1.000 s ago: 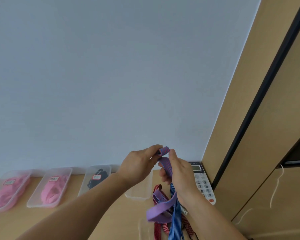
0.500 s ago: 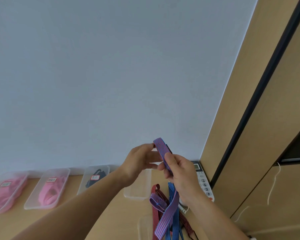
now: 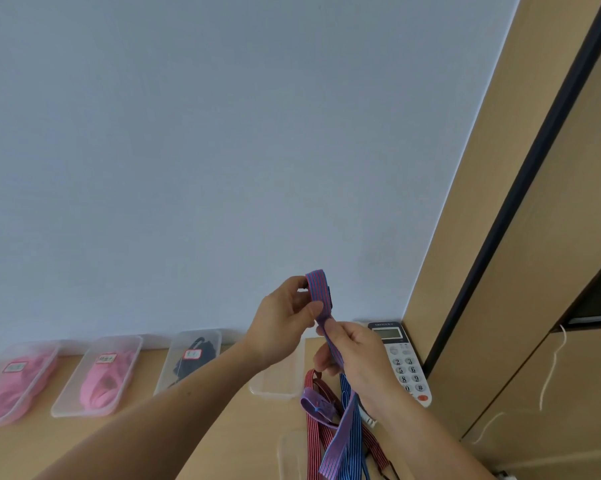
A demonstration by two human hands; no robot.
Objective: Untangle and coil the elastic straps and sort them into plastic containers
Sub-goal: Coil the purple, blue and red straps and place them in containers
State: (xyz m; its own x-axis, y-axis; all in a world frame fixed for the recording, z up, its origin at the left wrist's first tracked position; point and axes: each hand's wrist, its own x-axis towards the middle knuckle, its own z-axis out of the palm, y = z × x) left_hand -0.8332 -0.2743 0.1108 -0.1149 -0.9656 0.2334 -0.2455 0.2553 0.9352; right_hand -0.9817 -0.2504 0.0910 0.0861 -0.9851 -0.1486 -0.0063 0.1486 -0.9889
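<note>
- Winding the striped purple strap (image 3: 318, 289): my left hand (image 3: 281, 323) pinches a small loop of it between thumb and fingers. My right hand (image 3: 357, 355) is just below, fingers curled round the same strap.
- The strap is up in the air above the table (image 3: 222, 427), in front of the wall (image 3: 222, 168). Its long tail hangs past my right wrist to the bottom edge.
- Done, as far as I can judge: first container (image 3: 49, 358) and second container (image 3: 132, 368) at far left hold pink straps. The third container (image 3: 179, 341) holds something dark. All three carry a label.
- This coil looks barely begun, one loop at most, with most of the length hanging loose.
- Left to do: red striped straps (image 3: 314, 441), a blue striped strap (image 3: 352, 448) and a purple bundle (image 3: 318, 408) lie crossed over each other on the table under my right hand.
- The clear container (image 3: 278, 388) behind my left wrist looks empty, probably for this colour.
- Hard to make out:
  - Labels too blurred to read, and the far-left containers are smeared.
  - Can't tell if the dark item is a coiled strap.
  - Clear container partly hidden by my left hand.
  - Can't count the red straps, since the pile is cut off by the bottom edge.
  - Another container (image 3: 288, 455) at the bottom edge is cut off too, contents unknown.
  - Phone (image 3: 404, 362) is partly behind my right hand.
</note>
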